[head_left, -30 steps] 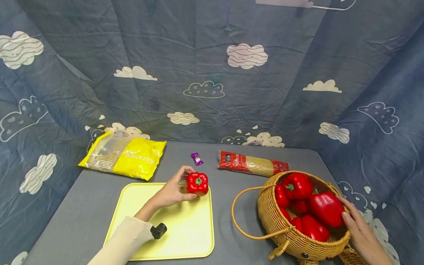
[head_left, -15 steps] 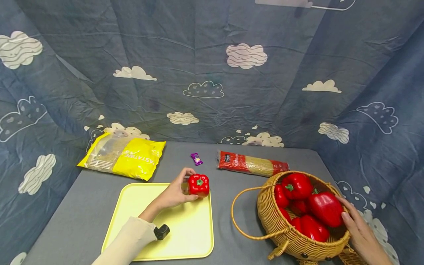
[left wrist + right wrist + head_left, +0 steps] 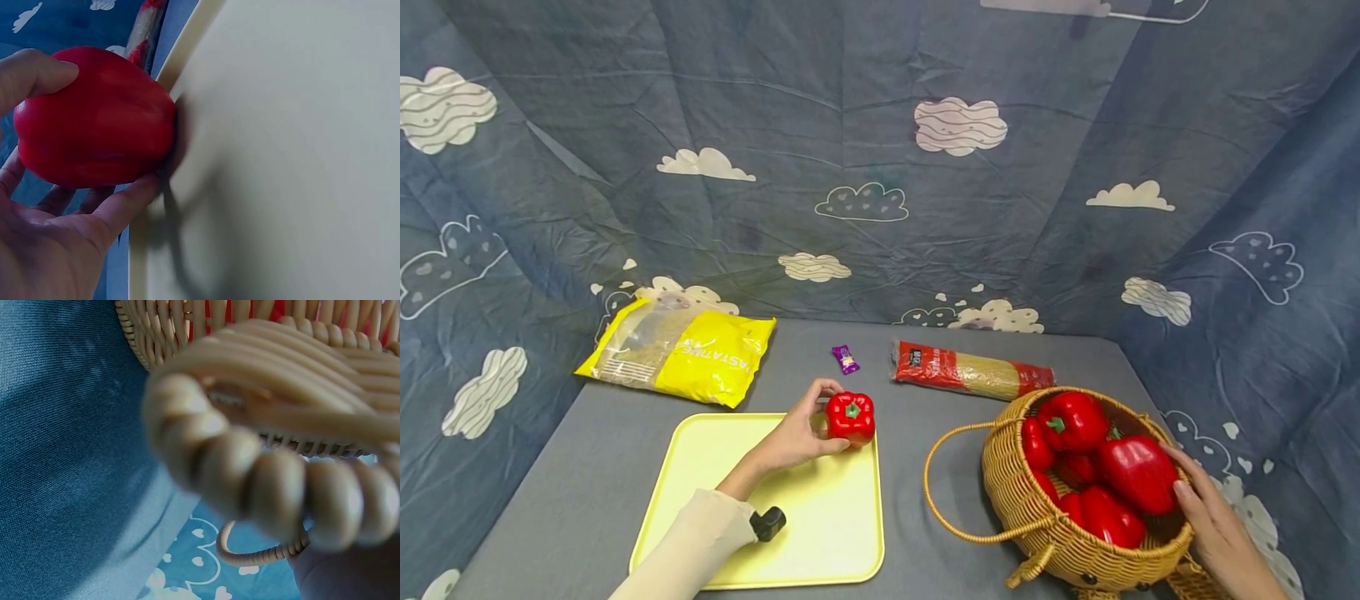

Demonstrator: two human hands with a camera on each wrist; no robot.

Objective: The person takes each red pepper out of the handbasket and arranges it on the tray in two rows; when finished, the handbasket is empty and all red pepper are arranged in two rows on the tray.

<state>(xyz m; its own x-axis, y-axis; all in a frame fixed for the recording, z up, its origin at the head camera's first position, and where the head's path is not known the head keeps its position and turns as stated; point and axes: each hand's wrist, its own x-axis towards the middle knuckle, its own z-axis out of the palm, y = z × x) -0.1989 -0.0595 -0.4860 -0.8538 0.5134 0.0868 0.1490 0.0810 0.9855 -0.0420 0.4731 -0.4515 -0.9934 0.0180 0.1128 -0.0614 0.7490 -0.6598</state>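
Note:
My left hand (image 3: 797, 433) holds a red bell pepper (image 3: 852, 418) with a green stem at the far right corner of the pale yellow tray (image 3: 790, 533). In the left wrist view, the thumb lies on one side of the pepper and the fingers on the other; it sits close against the tray, by its rim. At the right, my right hand (image 3: 1217, 517) rests at the rim of a wicker basket (image 3: 1022, 467), fingers fairly straight beside a large red pepper (image 3: 1138, 473). Several red peppers fill the basket. The right wrist view shows mostly blurred wicker, with that hand's fingers hidden.
A yellow pasta bag (image 3: 715, 354) lies behind the tray at left. Further right are a small purple wrapped candy (image 3: 845, 359) and a red noodle packet (image 3: 970, 371). The basket's looped handle (image 3: 928, 475) sticks out toward the tray. A cloud-patterned curtain (image 3: 865, 133) surrounds the table.
My left hand and the bell pepper have shifted slightly right and down, then stayed nearly still. The right hand and basket have not visibly moved.

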